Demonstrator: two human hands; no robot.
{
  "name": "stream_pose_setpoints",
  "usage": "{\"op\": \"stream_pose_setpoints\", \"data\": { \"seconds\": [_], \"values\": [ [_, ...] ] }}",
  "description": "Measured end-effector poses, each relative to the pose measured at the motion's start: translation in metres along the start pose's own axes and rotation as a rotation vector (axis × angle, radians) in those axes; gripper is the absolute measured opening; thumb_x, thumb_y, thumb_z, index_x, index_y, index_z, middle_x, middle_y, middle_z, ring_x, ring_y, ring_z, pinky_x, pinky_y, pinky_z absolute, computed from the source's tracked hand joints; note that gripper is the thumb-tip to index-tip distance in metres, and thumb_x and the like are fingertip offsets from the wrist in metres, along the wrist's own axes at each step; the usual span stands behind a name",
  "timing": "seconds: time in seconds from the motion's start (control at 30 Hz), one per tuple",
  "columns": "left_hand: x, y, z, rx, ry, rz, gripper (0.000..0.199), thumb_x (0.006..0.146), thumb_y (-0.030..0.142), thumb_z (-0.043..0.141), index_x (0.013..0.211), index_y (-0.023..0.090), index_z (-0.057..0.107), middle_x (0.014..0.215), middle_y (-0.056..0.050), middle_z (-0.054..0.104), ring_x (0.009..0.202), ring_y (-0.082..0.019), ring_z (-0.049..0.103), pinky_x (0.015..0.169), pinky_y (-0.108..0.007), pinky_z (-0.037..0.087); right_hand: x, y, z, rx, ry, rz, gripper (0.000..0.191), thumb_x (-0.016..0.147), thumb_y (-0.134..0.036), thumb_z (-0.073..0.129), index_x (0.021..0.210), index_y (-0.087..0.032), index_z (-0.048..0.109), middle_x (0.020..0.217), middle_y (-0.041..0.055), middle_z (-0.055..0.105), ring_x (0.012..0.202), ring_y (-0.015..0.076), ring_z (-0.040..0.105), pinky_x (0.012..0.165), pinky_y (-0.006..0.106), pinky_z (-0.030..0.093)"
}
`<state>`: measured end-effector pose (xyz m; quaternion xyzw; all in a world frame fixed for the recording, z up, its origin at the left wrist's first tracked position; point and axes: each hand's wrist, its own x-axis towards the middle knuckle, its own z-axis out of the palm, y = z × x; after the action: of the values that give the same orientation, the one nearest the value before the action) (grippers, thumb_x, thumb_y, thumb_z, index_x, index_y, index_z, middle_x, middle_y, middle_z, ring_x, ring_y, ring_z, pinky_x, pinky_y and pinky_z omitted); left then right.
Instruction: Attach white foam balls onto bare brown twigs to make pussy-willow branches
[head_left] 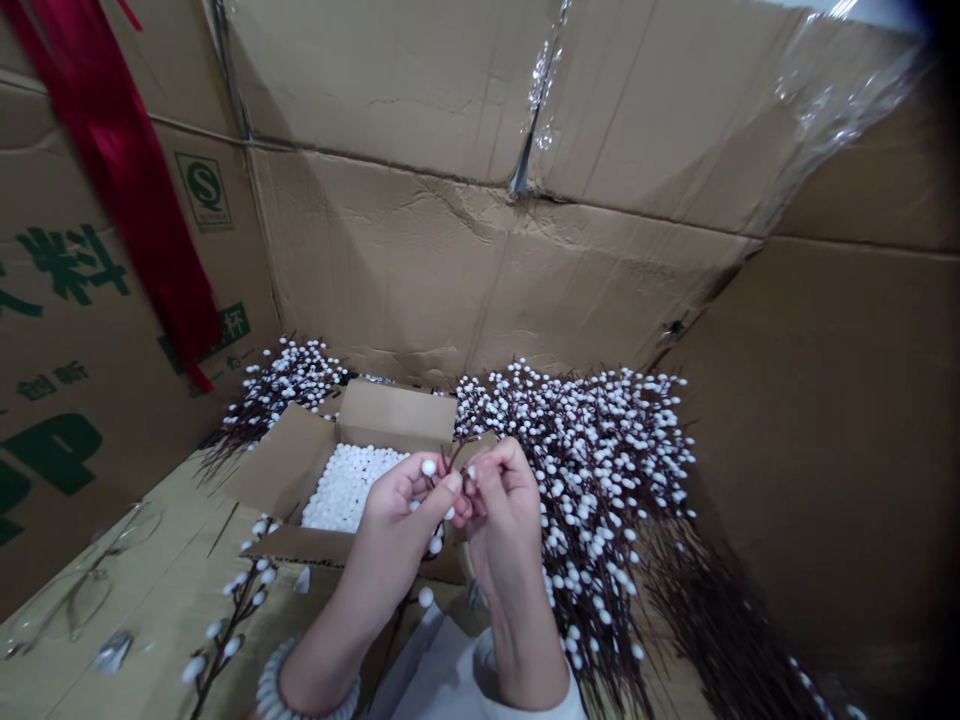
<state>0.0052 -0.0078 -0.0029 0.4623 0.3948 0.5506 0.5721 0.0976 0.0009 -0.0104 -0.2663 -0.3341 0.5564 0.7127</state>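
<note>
Both hands meet over the right side of an open cardboard box filled with small white balls. My left hand is closed around a thin brown twig that carries a few white berries. My right hand pinches a small white berry at the twig, its fingertips close to those of the left. The twig's lower part hangs below the fingers, partly hidden by the left hand. A berried branch lies left of my left forearm.
A big pile of white-berried stems lies at the right, with bare brown stems beside it. Another bunch is at the back left. Glasses lie at left; red ribbon hangs on the cardboard wall.
</note>
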Motion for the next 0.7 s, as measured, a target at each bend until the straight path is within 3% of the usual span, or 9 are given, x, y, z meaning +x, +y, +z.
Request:
{"op": "stream_pose_setpoints", "data": {
  "seconds": [0.13,0.23,0.33,0.43,0.47,0.53,0.6,0.7],
  "values": [
    [0.000,0.001,0.001,-0.028,-0.050,-0.053,0.019,0.078,0.033,0.066,0.070,0.017,0.060,0.059,0.003,0.060,0.055,-0.010,0.054,0.044,-0.015,0.037,0.000,-0.008,-0.003,0.092,0.052,0.061,0.034,0.076,-0.054,0.071,0.076,-0.021,0.062,0.052,-0.0090,0.049,0.039,0.0042,0.041,0.036,0.014,0.041],
    [0.000,0.004,0.001,-0.051,-0.038,-0.078,0.019,0.077,0.032,0.068,0.069,0.018,0.059,0.057,0.004,0.059,0.053,-0.009,0.054,0.044,-0.014,0.037,0.004,-0.012,-0.006,0.136,0.078,0.110,0.018,0.074,-0.031,0.074,0.086,-0.021,0.067,0.060,-0.0077,0.055,0.043,0.0043,0.045,0.039,0.014,0.045],
    [0.001,0.006,-0.001,-0.084,-0.008,-0.086,0.019,0.074,0.031,0.069,0.069,0.018,0.057,0.056,0.005,0.059,0.052,-0.008,0.054,0.046,-0.015,0.039,0.009,-0.016,-0.010,0.123,0.093,0.144,0.031,0.068,-0.015,0.073,0.099,-0.020,0.068,0.085,-0.0002,0.071,0.065,0.0078,0.065,0.059,0.017,0.057],
    [0.004,0.007,-0.005,-0.092,-0.001,-0.061,0.018,0.073,0.030,0.070,0.069,0.018,0.056,0.056,0.006,0.059,0.052,-0.009,0.055,0.050,-0.017,0.042,0.013,-0.017,-0.015,0.033,0.121,0.067,0.033,0.073,-0.019,0.072,0.105,-0.020,0.065,0.108,0.0068,0.073,0.089,0.0146,0.071,0.072,0.022,0.059],
    [0.004,0.007,-0.006,-0.083,0.003,-0.058,0.018,0.073,0.030,0.070,0.069,0.018,0.056,0.056,0.006,0.060,0.052,-0.009,0.055,0.051,-0.017,0.042,0.013,-0.017,-0.017,-0.027,0.135,0.017,0.031,0.077,-0.025,0.071,0.107,-0.020,0.063,0.105,0.0070,0.074,0.086,0.0153,0.072,0.069,0.023,0.059],
    [0.004,0.006,-0.007,-0.048,0.017,-0.047,0.017,0.074,0.029,0.070,0.070,0.018,0.057,0.058,0.005,0.062,0.053,-0.009,0.057,0.051,-0.017,0.042,0.013,-0.015,-0.021,-0.187,0.173,-0.106,0.026,0.086,-0.038,0.063,0.105,-0.021,0.060,0.078,0.0013,0.073,0.061,0.0121,0.067,0.053,0.021,0.054],
    [0.003,0.005,-0.007,0.001,0.024,-0.012,0.016,0.075,0.029,0.069,0.071,0.018,0.058,0.059,0.005,0.063,0.056,-0.010,0.059,0.054,-0.018,0.043,0.011,-0.014,-0.025,-0.339,0.201,-0.229,0.023,0.090,-0.046,0.056,0.091,-0.023,0.057,0.053,-0.0078,0.056,0.043,0.0077,0.049,0.042,0.017,0.041],
    [0.001,0.005,-0.006,0.039,0.020,0.043,0.014,0.076,0.028,0.067,0.071,0.019,0.058,0.060,0.005,0.064,0.058,-0.010,0.060,0.058,-0.019,0.044,0.006,-0.015,-0.027,-0.423,0.169,-0.298,0.024,0.089,-0.043,0.060,0.080,-0.024,0.049,0.055,-0.0105,0.043,0.046,0.0067,0.039,0.044,0.016,0.034]
  ]
}}
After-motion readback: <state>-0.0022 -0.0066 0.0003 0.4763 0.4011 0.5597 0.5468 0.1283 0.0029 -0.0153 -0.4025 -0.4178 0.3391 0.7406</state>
